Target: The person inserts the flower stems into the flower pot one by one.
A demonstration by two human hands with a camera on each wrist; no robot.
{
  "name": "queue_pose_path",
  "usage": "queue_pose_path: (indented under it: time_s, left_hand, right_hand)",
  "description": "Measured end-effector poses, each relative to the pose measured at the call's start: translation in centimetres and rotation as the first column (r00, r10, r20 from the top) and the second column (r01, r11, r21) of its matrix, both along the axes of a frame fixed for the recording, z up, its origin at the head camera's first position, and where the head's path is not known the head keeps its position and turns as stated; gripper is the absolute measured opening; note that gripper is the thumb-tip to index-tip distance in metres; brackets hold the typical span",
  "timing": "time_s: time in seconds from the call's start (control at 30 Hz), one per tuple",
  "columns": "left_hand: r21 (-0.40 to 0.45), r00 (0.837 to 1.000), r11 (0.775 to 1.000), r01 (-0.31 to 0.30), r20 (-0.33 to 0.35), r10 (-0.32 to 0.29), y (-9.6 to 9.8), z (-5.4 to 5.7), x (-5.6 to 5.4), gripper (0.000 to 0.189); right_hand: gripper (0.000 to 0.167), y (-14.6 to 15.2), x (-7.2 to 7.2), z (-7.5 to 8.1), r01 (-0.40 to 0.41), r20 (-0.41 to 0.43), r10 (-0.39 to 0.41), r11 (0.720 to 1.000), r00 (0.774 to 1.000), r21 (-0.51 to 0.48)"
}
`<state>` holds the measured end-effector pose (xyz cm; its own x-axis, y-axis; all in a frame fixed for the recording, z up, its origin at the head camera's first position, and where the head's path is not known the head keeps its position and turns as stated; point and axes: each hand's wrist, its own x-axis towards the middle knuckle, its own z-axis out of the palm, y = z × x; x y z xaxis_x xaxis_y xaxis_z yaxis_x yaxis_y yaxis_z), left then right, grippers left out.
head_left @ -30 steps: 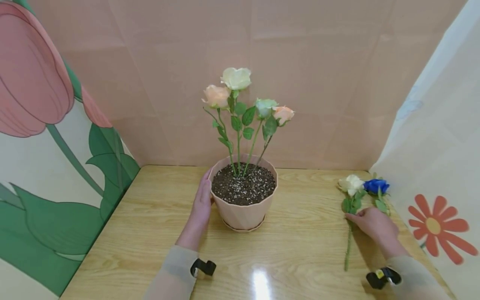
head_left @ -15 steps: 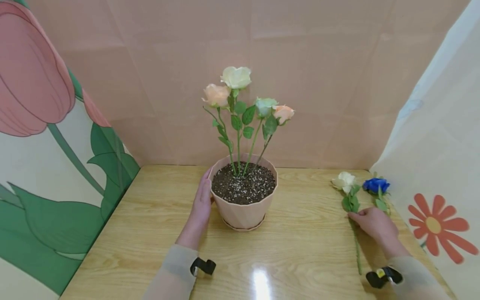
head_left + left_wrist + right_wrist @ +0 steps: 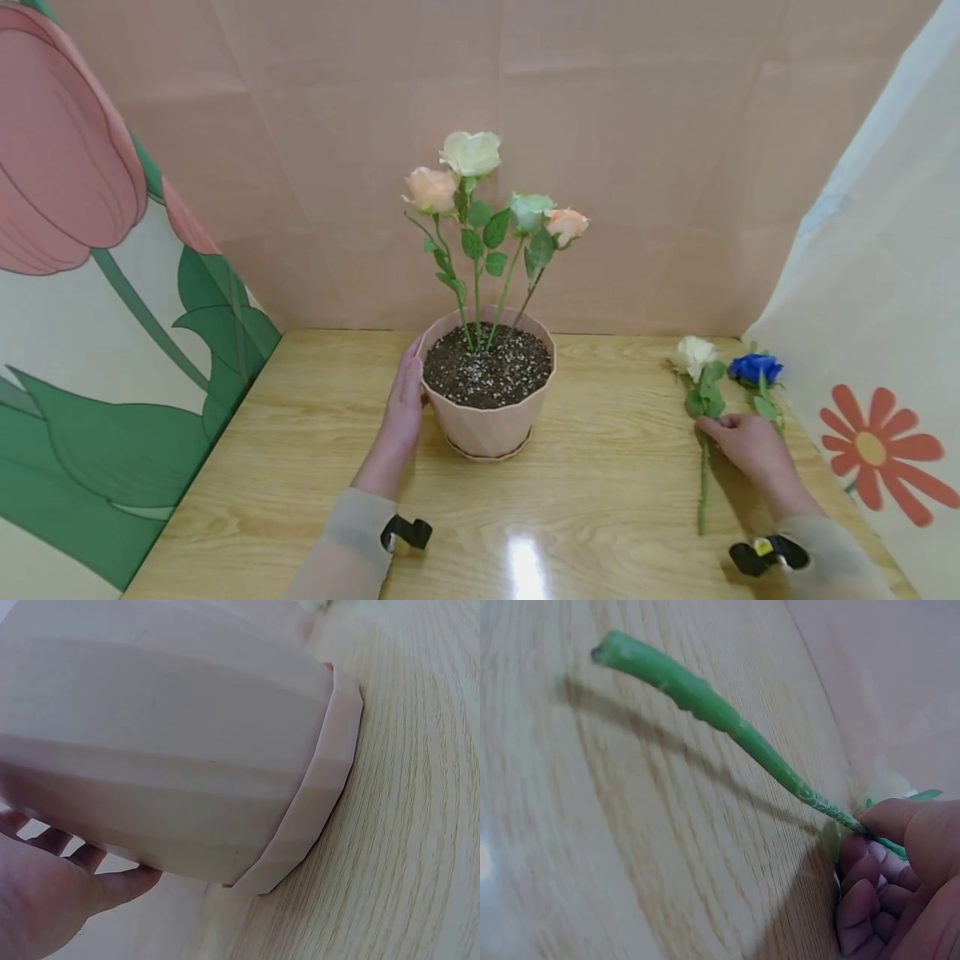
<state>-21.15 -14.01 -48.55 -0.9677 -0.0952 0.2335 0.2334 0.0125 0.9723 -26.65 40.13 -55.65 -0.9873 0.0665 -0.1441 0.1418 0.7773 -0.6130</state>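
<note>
White rose (image 3: 693,357) stem (image 3: 703,492) swung leftward this half-second; our right hand (image 3: 752,448) pinches it, left hand (image 3: 403,407), fingers apart, touches pot (image 3: 489,427). Likely pickup; lift next.

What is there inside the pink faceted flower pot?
Dark, white-speckled soil, with one white rose, one pale-green rose and two peach roses standing in it. The soil hides their stem ends and the bottom of the pot.

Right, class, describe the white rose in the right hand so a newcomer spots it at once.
On the wooden table, find the pink pot, then, to its right, the right hand pinching a green stem. The white rose is the bloom at that stem's far end. The blue rose beside it differs in colour, and the other white bloom stands in the pot.
</note>
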Motion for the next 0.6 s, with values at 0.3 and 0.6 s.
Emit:
queue_pose_path:
  time_s: [0.3,0.6]
  left_hand:
    - [-0.008,1.000,1.000,0.008,0.017,-0.008,0.04,-0.10,-0.22,0.056]
    - [0.009,1.000,1.000,0.016,0.007,-0.017,0.04,-0.07,-0.12,0.056]
  right_hand:
    - [0.053,-0.39,-0.17,0.32,0.075,0.025,-0.072,0.990,0.997,-0.119]
    - [0.065,0.00,-0.75,0.33,0.068,0.089,-0.046,0.962,0.995,-0.264]
